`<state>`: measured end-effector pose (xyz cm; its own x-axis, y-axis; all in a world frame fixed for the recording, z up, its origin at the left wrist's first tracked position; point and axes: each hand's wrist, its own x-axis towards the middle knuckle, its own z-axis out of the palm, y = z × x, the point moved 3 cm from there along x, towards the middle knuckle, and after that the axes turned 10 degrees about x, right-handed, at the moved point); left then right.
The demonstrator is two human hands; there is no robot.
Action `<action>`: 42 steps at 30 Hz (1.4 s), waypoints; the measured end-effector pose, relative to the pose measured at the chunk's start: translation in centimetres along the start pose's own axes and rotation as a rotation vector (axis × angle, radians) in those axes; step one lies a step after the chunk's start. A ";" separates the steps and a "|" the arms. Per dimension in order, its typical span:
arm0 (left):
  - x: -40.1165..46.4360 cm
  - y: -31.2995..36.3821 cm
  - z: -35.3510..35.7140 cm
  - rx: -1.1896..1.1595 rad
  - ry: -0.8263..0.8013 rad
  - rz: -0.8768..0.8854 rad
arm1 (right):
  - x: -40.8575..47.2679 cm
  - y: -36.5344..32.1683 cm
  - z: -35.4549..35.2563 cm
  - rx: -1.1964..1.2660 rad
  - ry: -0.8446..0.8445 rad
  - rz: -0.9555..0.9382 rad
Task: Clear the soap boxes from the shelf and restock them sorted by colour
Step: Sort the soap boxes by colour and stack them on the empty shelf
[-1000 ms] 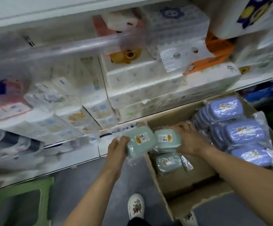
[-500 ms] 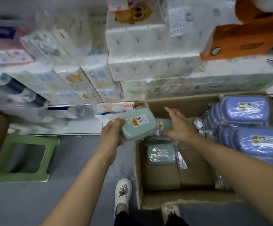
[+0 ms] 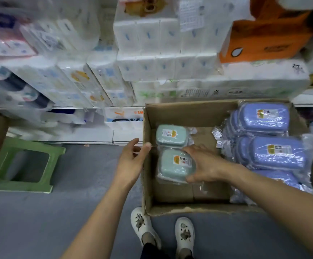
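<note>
1. Soap boxes fill the cardboard carton (image 3: 148, 184) standing on the grey floor (image 3: 39, 221) by our feet; before them, going from the left, we see a green plastic stool (image 3: 22, 165) on that floor.
2. Behind it, white shelves hold blurred tissue packs (image 3: 146, 53), with an orange pack (image 3: 268, 40) high on the right.
3. Our left hand (image 3: 133, 161) hovers empty at the carton's left wall, fingers spread and loosely curved.
4. Inside the carton's left part, two green soap boxes lie wrapped in clear film: the far green box (image 3: 171, 135), and the near green box (image 3: 176, 164) just beside it.
5. Our right hand (image 3: 206, 165) cups the near green box from its right side, fingers over its top edge, thumb below.
6. Purple soap boxes (image 3: 275, 152) are stacked along the carton's right side.
7. White shoes (image 3: 144, 225) stand below the carton's near wall.
</note>
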<state>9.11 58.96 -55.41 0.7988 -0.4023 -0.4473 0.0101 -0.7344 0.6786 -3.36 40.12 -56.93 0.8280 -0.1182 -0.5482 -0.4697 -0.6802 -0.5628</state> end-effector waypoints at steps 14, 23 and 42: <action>-0.6 -4.2 2.4 0.032 -0.087 0.114 | 4.2 1.4 10.9 -0.197 -0.157 0.111; -1.2 -2.6 1.0 0.275 -0.201 0.100 | 2.2 -1.8 5.4 -0.142 -0.029 0.094; -10.6 -2.5 -22.5 0.624 0.562 0.310 | -4.0 -28.2 -3.8 -0.092 0.534 -0.408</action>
<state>14.20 77.37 -39.23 0.8898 -0.4252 0.1659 -0.4531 -0.8668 0.2081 7.73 57.03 -36.45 0.9822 -0.1644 0.0910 -0.0794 -0.8021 -0.5918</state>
